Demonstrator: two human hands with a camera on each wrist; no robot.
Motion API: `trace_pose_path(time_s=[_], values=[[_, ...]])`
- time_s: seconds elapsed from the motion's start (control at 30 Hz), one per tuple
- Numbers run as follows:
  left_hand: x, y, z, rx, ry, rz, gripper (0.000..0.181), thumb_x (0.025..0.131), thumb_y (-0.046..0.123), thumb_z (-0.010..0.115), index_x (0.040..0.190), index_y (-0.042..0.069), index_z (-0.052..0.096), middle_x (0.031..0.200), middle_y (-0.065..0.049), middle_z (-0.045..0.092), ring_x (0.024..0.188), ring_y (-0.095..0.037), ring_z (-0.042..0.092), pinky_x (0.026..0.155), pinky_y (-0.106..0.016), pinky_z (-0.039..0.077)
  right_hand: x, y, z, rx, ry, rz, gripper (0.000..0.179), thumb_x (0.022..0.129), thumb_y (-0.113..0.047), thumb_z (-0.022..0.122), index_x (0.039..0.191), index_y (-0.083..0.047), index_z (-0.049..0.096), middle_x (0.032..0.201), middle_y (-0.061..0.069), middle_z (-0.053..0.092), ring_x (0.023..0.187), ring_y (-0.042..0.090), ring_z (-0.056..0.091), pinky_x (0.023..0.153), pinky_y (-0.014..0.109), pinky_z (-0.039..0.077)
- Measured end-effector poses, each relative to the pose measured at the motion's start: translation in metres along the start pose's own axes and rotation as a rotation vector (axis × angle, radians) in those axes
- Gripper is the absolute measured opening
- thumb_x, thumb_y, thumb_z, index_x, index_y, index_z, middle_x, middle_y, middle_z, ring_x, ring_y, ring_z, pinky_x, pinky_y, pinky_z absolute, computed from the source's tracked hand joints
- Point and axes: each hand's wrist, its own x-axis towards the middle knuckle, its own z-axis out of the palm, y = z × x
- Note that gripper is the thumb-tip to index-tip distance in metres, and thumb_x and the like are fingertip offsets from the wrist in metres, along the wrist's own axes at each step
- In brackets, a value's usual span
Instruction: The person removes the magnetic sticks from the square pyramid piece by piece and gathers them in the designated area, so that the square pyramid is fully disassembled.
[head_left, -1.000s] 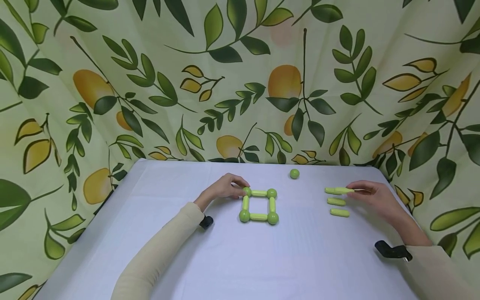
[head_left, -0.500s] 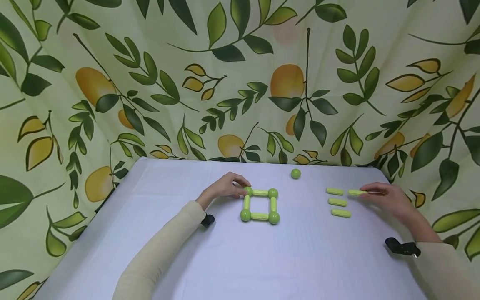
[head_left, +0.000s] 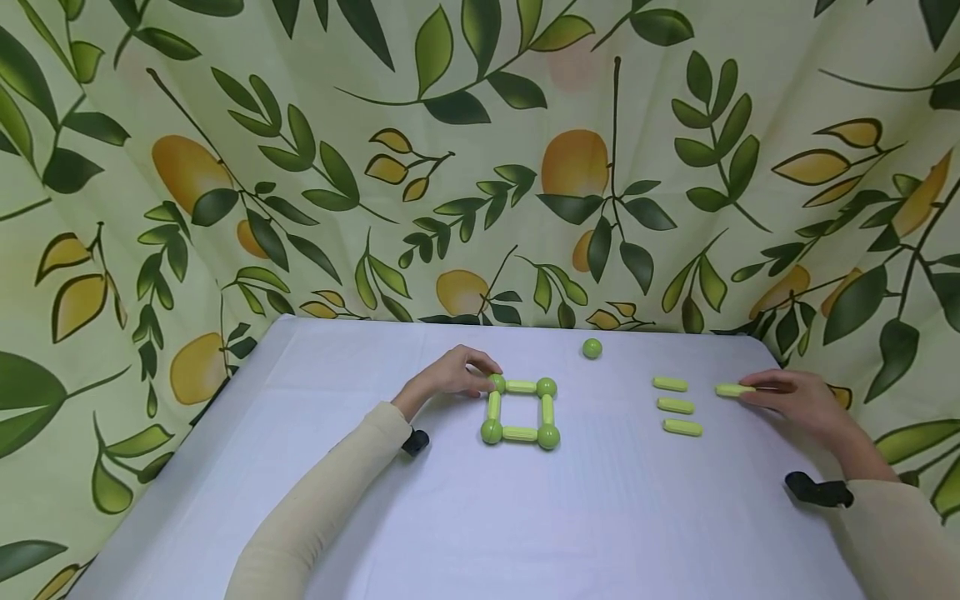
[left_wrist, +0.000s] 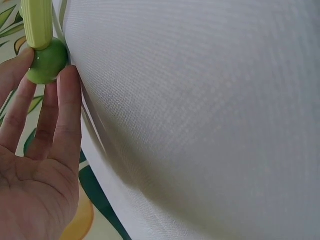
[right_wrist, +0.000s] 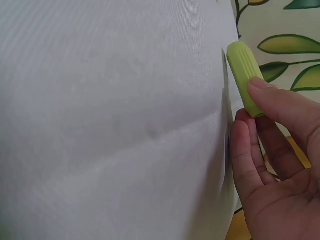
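A square frame of light green rods (head_left: 520, 434) joined by green balls (head_left: 549, 437) at its corners lies on the white table. My left hand (head_left: 455, 372) pinches the far left corner ball (left_wrist: 48, 62) between thumb and fingers; one rod (left_wrist: 38, 22) runs from that ball in the left wrist view. On the right, my right hand (head_left: 802, 404) pinches the end of a single ribbed green rod (right_wrist: 245, 77) between thumb and fingers. Left of that hand, 3 loose rods (head_left: 676, 406) lie in a column.
A lone green ball (head_left: 592, 348) sits near the table's far edge. The white tablecloth (head_left: 585, 525) covers the table, and a leaf-and-fruit patterned curtain (head_left: 480, 167) hangs behind it. Both wrists carry black camera mounts (head_left: 819, 490).
My right hand has moved right with its rod, away from the column of loose rods. My left hand keeps its hold on the corner ball.
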Motion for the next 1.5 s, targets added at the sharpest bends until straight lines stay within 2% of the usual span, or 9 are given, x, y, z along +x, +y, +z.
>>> trace_pose_path(time_s=[0.3,0.57,0.8,1.0,1.07,1.17,1.3,1.43,1.5], values=[[0.0,-0.001,0.0,-0.01,0.002,-0.002,0.024,0.092,0.004,0.076,0.116,0.002,0.074,0.113,-0.006,0.069,0.096,-0.021,0.065,0.072,-0.03,0.059,0.0,-0.001,-0.002,0.024,-0.02,0.014,0.043,0.092,-0.029,0.08,0.117,0.005,0.071,0.103,-0.008,0.068,0.086,-0.007,0.052,0.068,0.015,0.045],[-0.002,0.0,0.0,-0.006,0.005,-0.015,0.024,0.092,0.004,0.076,0.116,0.003,0.074,0.114,-0.005,0.069,0.099,-0.022,0.064,0.073,-0.03,0.059,0.004,0.003,-0.001,-0.009,-0.026,-0.023,0.037,0.09,-0.02,0.081,0.113,0.007,0.071,0.107,0.013,0.07,0.083,-0.007,0.054,0.068,0.013,0.045],[-0.002,-0.001,0.001,-0.014,0.005,-0.022,0.024,0.092,0.003,0.076,0.116,0.003,0.074,0.114,-0.006,0.069,0.099,-0.022,0.064,0.074,-0.03,0.059,0.004,0.001,-0.001,-0.002,-0.02,-0.037,0.035,0.089,-0.014,0.082,0.112,0.009,0.071,0.103,0.01,0.07,0.082,-0.008,0.055,0.068,0.012,0.046],[-0.002,-0.001,0.001,-0.004,0.012,-0.02,0.025,0.092,0.004,0.076,0.116,0.003,0.074,0.115,-0.005,0.069,0.1,-0.021,0.063,0.073,-0.03,0.059,0.004,0.0,-0.005,-0.018,-0.027,-0.025,0.039,0.09,-0.018,0.081,0.116,0.009,0.069,0.109,0.019,0.07,0.083,-0.01,0.054,0.067,0.014,0.047],[-0.001,0.0,0.001,0.004,0.014,-0.021,0.025,0.092,0.004,0.076,0.116,0.003,0.074,0.115,-0.005,0.068,0.101,-0.02,0.063,0.073,-0.029,0.059,0.003,0.0,-0.008,-0.021,-0.019,-0.021,0.04,0.092,-0.021,0.08,0.118,0.008,0.069,0.109,0.016,0.07,0.084,-0.011,0.053,0.066,0.014,0.048],[-0.001,0.001,0.002,0.015,0.015,-0.027,0.025,0.092,0.004,0.076,0.116,0.004,0.074,0.115,-0.004,0.068,0.103,-0.02,0.062,0.074,-0.029,0.058,0.003,-0.004,-0.011,-0.007,0.003,-0.007,0.044,0.094,-0.027,0.077,0.121,0.006,0.068,0.108,0.005,0.072,0.085,-0.013,0.053,0.066,0.015,0.048],[0.0,0.001,0.002,0.013,0.015,-0.033,0.025,0.092,0.004,0.076,0.116,0.004,0.074,0.114,-0.004,0.068,0.102,-0.02,0.063,0.074,-0.029,0.058,0.001,-0.02,-0.011,0.009,0.023,-0.001,0.048,0.096,-0.035,0.074,0.124,0.003,0.067,0.105,-0.011,0.069,0.088,-0.013,0.052,0.069,0.015,0.044],[0.0,0.001,0.001,0.008,0.013,-0.029,0.025,0.091,0.004,0.076,0.116,0.004,0.074,0.113,-0.004,0.069,0.101,-0.019,0.063,0.074,-0.029,0.059,0.0,-0.043,-0.006,0.04,0.052,-0.038,0.046,0.097,-0.033,0.073,0.124,0.004,0.066,0.104,-0.016,0.067,0.088,-0.012,0.055,0.071,0.011,0.045],[0.001,0.001,0.001,0.005,0.012,-0.027,0.025,0.091,0.004,0.076,0.116,0.003,0.074,0.112,-0.004,0.069,0.101,-0.019,0.063,0.073,-0.029,0.059,0.001,-0.055,-0.002,0.074,0.061,-0.079,0.042,0.097,-0.027,0.073,0.122,0.006,0.067,0.104,-0.013,0.068,0.088,-0.01,0.058,0.071,0.01,0.047]])
